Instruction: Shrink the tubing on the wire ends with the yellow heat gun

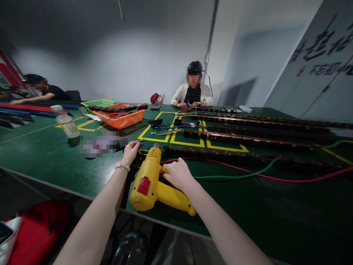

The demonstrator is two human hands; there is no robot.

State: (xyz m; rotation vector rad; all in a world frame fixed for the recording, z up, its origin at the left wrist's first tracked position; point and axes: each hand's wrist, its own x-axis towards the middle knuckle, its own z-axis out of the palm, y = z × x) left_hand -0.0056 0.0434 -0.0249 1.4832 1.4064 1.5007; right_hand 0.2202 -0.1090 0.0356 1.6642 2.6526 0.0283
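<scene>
A yellow heat gun (146, 180) lies near the table's front edge, its nozzle pointing away from me towards thin coloured wires. My right hand (178, 173) is closed at the gun's trigger, with the fingers curled in beside the handle. My left hand (130, 152) is left of the nozzle, its thumb and fingers pinching the ends of thin wires (146, 145). These wires run right towards a long dark strip (209, 152). Exactly where the left fingertips meet the wires is hard to make out.
Several long strips (248, 138) lie to the right, with red (248, 171) and green cables (234, 177). An orange basket (124, 120), a green basket (100, 103) and a plastic bottle (66, 123) stand left. A person (193, 92) sits across the table; another person (46, 92) works far left.
</scene>
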